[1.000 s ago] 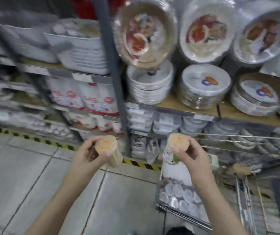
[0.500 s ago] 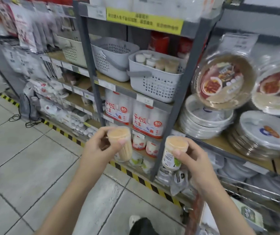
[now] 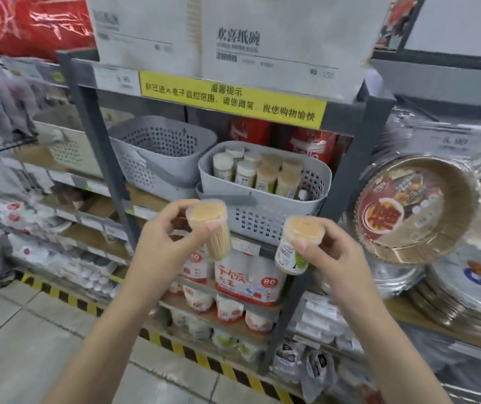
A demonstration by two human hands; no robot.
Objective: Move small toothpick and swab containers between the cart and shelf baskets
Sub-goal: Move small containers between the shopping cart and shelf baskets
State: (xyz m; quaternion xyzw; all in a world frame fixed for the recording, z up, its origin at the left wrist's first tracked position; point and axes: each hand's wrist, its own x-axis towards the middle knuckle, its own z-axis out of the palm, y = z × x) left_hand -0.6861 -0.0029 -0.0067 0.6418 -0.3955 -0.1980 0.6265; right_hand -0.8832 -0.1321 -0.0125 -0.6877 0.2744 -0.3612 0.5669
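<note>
My left hand (image 3: 162, 239) grips a clear toothpick container (image 3: 211, 227) by its top, tilted toward me. My right hand (image 3: 332, 252) holds a second toothpick container (image 3: 296, 244) with a white and green label. Both are held in front of the shelf, just below a grey perforated basket (image 3: 265, 218) that holds several similar toothpick and swab containers (image 3: 258, 174). To its left stands a second grey basket (image 3: 160, 154) whose inside looks bare. The cart is out of view.
A dark metal shelf post (image 3: 102, 158) rises left of the baskets and another post (image 3: 347, 176) to their right. Foil and paper trays (image 3: 417, 211) fill the right shelves. Packs of cups (image 3: 249, 279) sit below. A yellow sign (image 3: 233, 102) hangs above.
The view has swung up and left from the cart and lower shelves to the basket shelf. Both hands, still holding their containers, now sit higher and closer to the filled grey basket.
</note>
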